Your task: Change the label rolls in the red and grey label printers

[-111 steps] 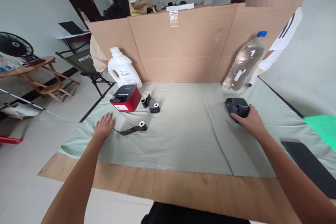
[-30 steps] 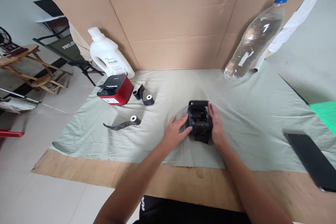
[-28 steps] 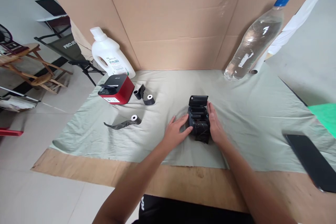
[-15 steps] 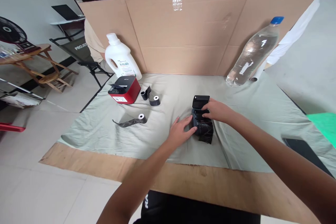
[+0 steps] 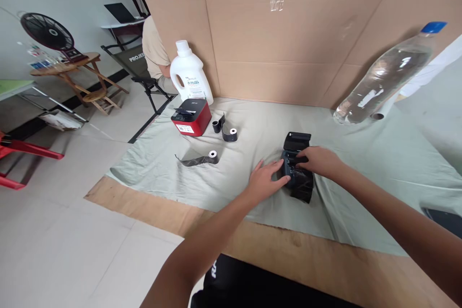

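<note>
A small black portable printer [image 5: 288, 169] lies on the cloth with its lid [image 5: 297, 140] raised at the far side. From its near end a wide, shiny black strip [image 5: 303, 190] hangs onto the cloth. My left hand [image 5: 265, 180] is open, fingers spread, with the fingertips and thumb against the printer's left side. Over the open compartment, my right hand [image 5: 323, 161] has its thumb and fingers bent inward; what they grip inside is hidden. Left of the hands lie a black paper roll [image 5: 212, 156] with a trailing end and two joined dark rolls [image 5: 230, 135].
A red and black box-shaped machine [image 5: 195, 118] stands at the back left before a white jug [image 5: 191, 77]. A large clear bottle [image 5: 386, 82] leans on the cardboard screen [image 5: 267, 53]. A phone [image 5: 443, 219] lies at right. A person [image 5: 155, 48] sits behind the screen's left end.
The camera view has turned leftward, so everything sits further right. Both hands stay at the printer; the right hand's fingers still reach into its compartment.
</note>
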The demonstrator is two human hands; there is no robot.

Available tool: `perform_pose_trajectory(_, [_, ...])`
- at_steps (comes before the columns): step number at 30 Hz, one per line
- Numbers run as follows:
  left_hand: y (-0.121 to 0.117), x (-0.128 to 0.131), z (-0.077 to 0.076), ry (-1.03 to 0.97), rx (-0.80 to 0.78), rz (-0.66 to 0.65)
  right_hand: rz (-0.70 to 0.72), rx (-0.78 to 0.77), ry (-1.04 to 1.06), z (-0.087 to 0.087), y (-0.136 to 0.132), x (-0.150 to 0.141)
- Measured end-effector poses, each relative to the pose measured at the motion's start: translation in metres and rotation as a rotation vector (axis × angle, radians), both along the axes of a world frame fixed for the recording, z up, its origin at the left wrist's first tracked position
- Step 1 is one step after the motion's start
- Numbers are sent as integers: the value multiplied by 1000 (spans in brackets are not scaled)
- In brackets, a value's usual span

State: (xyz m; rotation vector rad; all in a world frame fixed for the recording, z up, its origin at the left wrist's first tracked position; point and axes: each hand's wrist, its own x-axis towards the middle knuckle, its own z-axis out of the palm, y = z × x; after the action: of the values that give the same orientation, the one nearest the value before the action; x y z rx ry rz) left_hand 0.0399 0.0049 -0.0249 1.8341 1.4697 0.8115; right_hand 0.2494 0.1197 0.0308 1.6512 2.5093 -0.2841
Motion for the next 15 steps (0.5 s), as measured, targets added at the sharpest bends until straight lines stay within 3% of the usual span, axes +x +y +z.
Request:
perform_pose_trajectory(5, [-1, 0, 1, -7, 1, -1, 52, 22, 229, 16, 3, 21])
perform_pose_trajectory(10, [0, 1, -2, -1, 18, 6, -198, -204, 788, 49, -3, 43])
perform_pose_trajectory(12, [0, 0, -3, -8, 11, 5, -239, -308, 934, 63, -9, 36])
perform_pose_trajectory(15, [-1, 0, -2, -21, 6, 0, -136, -443, 1033, 75, -19, 9])
